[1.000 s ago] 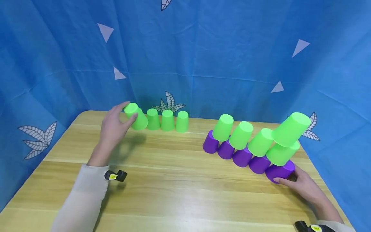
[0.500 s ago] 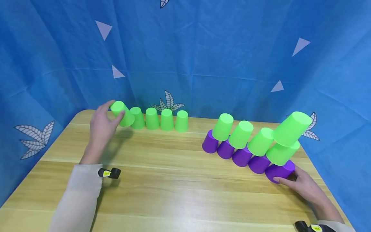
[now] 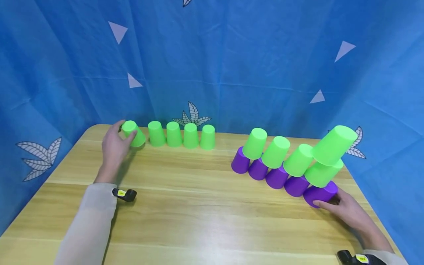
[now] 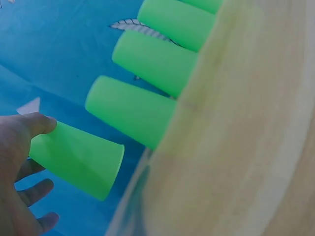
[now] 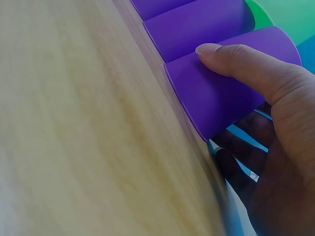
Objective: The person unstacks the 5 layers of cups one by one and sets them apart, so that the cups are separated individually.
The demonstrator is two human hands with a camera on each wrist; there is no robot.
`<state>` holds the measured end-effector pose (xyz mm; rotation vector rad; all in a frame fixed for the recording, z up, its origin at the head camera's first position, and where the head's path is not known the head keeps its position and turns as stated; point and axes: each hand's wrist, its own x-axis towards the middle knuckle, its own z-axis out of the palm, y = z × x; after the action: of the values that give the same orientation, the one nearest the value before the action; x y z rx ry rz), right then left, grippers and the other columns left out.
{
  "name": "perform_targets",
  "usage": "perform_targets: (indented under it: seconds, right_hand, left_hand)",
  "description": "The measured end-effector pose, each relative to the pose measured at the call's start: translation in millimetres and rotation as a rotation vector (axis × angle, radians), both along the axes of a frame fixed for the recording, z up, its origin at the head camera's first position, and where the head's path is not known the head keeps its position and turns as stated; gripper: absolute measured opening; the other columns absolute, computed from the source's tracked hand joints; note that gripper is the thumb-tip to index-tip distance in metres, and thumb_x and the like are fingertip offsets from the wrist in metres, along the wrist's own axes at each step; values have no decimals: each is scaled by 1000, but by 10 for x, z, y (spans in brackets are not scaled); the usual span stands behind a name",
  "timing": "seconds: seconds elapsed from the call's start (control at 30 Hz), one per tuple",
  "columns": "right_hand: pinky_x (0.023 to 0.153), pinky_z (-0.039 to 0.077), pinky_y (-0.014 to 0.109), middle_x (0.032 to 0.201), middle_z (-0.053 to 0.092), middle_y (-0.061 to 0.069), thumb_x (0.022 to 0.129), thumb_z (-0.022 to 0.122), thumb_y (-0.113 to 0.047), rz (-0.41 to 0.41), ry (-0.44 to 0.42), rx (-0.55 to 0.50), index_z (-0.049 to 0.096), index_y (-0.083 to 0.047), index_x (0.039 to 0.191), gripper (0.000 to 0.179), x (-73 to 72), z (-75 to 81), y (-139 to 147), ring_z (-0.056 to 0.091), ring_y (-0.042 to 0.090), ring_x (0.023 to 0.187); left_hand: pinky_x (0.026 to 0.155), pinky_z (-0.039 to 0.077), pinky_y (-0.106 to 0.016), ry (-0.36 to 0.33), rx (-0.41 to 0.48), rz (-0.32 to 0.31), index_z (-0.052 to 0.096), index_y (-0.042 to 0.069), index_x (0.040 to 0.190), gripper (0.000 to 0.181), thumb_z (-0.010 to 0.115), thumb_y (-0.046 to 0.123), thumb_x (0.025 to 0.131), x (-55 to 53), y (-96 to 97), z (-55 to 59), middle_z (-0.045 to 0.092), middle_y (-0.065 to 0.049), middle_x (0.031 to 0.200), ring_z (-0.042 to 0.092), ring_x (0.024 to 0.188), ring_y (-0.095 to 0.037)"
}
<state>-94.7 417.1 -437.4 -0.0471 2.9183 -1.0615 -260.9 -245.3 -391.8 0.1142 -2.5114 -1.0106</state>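
Note:
At the far left of the table, my left hand grips an upside-down green cup, low over the tabletop and beside a row of standing green cups. In the left wrist view the thumb lies on the held cup and other fingers reach behind it. On the right, my right hand holds the nearest purple cup, thumb on its side. That cup ends a slanting row of upside-down purple cups. Green cups stand on top of them.
One more green cup sits highest, above the near end of the stacked rows. Wooden tabletop stretches between the hands. A blue patterned cloth hangs behind and beside the table.
My left hand has drawn a green cup leftward off another cup in the row, uncovering that one, then lowered it beside the row. The right hand has stayed at the purple cup.

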Motion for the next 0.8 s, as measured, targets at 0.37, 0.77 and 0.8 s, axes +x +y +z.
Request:
perform_targets:
  seconds: [0.37,0.77,0.8]
  right_hand:
    - [80,40,16,119,64,15,88,75,-33,16,27,8,50,-3,138,63,-29,33,-2,51,-8,100]
    - [78,44,17,117,63,15,89,75,-27,19,24,-38,49,0,136,61,-2,-2,14,56,-2,96]
    - [77,44,17,117,63,15,89,74,-27,15,20,-43,49,0,136,61,6,-13,12,57,-1,95]
  left_hand:
    - [104,32,-58,-28,111,3,43,3,144,61,65,32,95,-123,-80,-192,52,-22,138,46,127,-41]
    - [103,35,-57,-56,60,-60,38,4,149,63,59,35,99,-279,-10,-283,44,-22,146,46,127,-43]
    - [103,35,-58,-53,55,-65,38,3,149,62,59,33,99,-279,-4,-293,43,-23,146,46,127,-44]
